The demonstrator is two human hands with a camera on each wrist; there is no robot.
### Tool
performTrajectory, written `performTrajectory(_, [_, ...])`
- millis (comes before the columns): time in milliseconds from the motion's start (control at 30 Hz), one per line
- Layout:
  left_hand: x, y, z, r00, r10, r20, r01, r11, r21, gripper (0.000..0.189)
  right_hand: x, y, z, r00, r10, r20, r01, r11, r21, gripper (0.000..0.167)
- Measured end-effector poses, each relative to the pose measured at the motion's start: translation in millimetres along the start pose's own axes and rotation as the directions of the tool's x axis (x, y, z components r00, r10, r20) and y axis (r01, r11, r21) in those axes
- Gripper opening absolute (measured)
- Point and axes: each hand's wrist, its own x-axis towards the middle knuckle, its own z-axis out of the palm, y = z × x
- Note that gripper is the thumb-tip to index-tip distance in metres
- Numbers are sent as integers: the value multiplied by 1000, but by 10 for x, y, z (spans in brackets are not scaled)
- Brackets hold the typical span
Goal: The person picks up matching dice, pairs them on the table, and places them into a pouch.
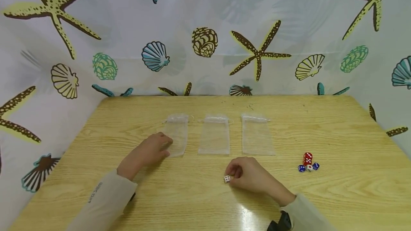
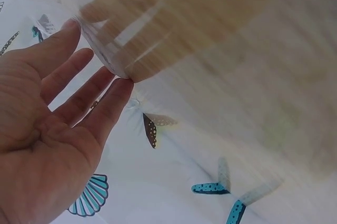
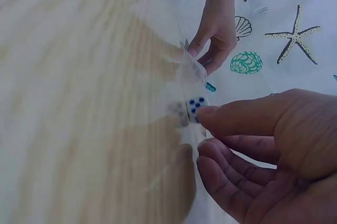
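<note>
My left hand (image 1: 152, 148) reaches over the left edge of a sheer white drawstring pouch (image 1: 178, 134), and its fingertips touch it. In the left wrist view, the thumb and fingers are spread apart at the table's edge. My right hand (image 1: 252, 174) pinches a small white die (image 1: 227, 179) between thumb and forefinger, low at the table in front of the pouches. Blue pips show on the die (image 3: 197, 109) in the right wrist view. Two more sheer pouches lie flat in the row: a middle pouch (image 1: 214, 136) and a right pouch (image 1: 257, 136).
Right of my right hand sits a cluster of dice: red dice (image 1: 307, 158), a white die (image 1: 309, 168), a blue die (image 1: 301, 168) and another blue die (image 1: 316, 166). The wood-grain table (image 1: 346, 195) meets a shell-and-starfish curtain (image 1: 179, 20) behind and at the sides.
</note>
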Motion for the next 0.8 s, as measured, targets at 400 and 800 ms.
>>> performTrajectory(400, [-20,11,7,1000,4,1,-4,1000,11,36,-311,126,-263,991,88,-99,-93,995,-40,13])
performTrajectory(800, [-30,40,1,1000,-8,7,8,1000,16,37,-870,373,-643,938,243,-245,-273,957,-96,15])
